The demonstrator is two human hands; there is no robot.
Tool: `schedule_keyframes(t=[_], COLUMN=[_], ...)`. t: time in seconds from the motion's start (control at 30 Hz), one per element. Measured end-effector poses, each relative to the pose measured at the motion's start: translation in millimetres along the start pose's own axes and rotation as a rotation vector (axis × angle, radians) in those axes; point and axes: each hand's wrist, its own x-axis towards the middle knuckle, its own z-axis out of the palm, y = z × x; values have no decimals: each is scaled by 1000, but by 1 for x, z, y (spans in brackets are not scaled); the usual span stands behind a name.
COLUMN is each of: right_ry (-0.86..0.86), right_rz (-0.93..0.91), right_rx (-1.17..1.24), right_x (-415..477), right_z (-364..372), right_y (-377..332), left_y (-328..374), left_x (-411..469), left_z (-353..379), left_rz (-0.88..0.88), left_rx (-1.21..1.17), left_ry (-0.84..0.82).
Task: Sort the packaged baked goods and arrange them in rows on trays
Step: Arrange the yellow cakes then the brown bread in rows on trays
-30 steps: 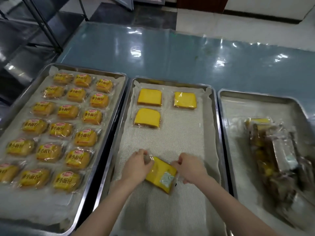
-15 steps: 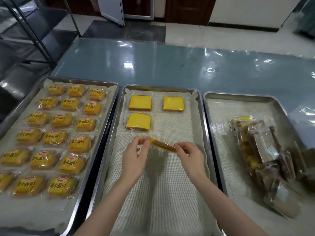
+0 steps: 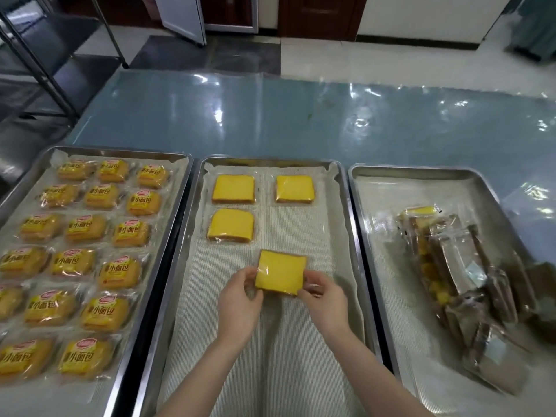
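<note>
Left hand [image 3: 239,299] and right hand [image 3: 323,299] each pinch a side of the wrapped yellow cake slice [image 3: 280,272], flat above the middle tray [image 3: 346,236].

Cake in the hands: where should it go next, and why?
Probably lower the held cake into the gap beside the second-row cake, below the top-right cake. The left hand and right hand pinch it over the tray, whose second row holds only one.

Bun packets [image 3: 143,203] apparently read "小面包".
</note>
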Motion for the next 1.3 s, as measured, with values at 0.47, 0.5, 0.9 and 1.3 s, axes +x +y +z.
schedule_keyframes(t=[0.47,0.5,0.9,1.3], right_ry=[-169,-189,171,80], right_rz=[-54,-63,-150,-85], right_rx=[-54,-71,-229,-639], right_x=[101,102,47,107], right_z=[-33,-34,-147,-300], right_y=[-43,-44,-13,44], left_y=[38,37,100,201], left_x=[93,95,64,9], left_z=[46,46,74,199], left_rz=[35,32,191,29], left_rx=[172,194,6,-163], left_ry=[-136,-158,-172,-529])
